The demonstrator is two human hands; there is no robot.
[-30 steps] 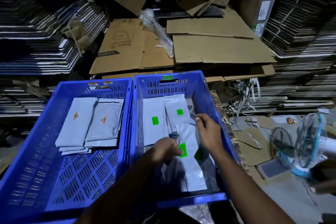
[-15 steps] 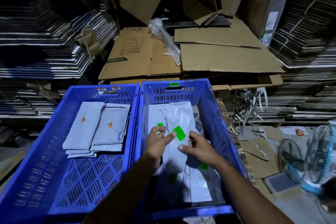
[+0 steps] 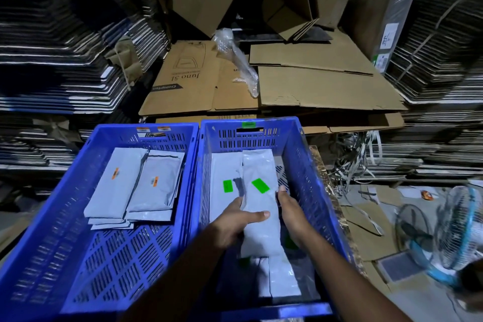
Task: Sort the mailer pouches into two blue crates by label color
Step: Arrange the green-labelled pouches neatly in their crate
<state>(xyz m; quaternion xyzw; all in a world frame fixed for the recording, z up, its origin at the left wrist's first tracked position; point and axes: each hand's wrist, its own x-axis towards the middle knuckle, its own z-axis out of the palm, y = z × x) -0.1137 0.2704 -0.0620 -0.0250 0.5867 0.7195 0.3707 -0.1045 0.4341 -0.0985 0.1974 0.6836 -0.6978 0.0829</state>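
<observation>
Two blue crates stand side by side. The left crate (image 3: 78,256) holds a small stack of grey mailer pouches with orange labels (image 3: 136,185). Grey pouches with green labels lie in the right crate (image 3: 305,165). One long green-label pouch (image 3: 261,206) is held over that crate between both hands. My left hand (image 3: 235,219) grips its left edge with the thumb across the top. My right hand (image 3: 290,214) holds its right edge. Another green-label pouch (image 3: 224,180) lies flat beside it. More pouches (image 3: 282,277) lie near the crate's front, partly under my arms.
Flattened cardboard boxes (image 3: 313,86) are piled behind the crates, with a crumpled plastic bag (image 3: 235,60) on them. Tall stacks of folded cartons (image 3: 52,47) rise on both sides. A small blue fan (image 3: 454,230) and loose straps (image 3: 352,165) lie at the right.
Both hands lifted a green-label pouch from the front of the right crate and carried it toward the far end, over the flat pouches. The camera view shifted closer.
</observation>
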